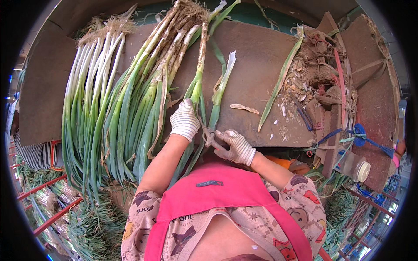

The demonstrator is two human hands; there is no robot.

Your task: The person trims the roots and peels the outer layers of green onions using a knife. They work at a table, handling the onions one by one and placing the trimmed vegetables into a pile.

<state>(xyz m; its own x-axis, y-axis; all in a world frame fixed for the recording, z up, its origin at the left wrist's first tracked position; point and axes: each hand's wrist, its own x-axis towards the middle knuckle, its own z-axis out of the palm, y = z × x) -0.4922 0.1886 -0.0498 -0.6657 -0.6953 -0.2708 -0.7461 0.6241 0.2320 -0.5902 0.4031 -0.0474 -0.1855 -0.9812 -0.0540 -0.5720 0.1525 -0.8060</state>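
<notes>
My left hand [185, 120], in a striped white glove, grips a single leek-like green onion [200, 65] by its green part. Its soil-stained white stem points away from me, and its leaves hang toward my apron. My right hand [235, 146], in a similar soiled glove, holds a dirty grey tool [208, 136] between thumb and fingers. The tool looks like small scissors, but its exact kind is unclear; its tip lies against the leaves below my left hand. Just right of the held onion, a stripped leaf sheath [223, 86] lies on the brown board [251, 65].
Clean white-stemmed onions [94, 75] lie at far left, beside soil-covered onions [153, 75]. A loose leaf [281, 83] and dry scrap [244, 108] lie rightward. Brick-like blocks with debris [321, 68], blue cord [359, 134] and a plastic jar [354, 168] are at right.
</notes>
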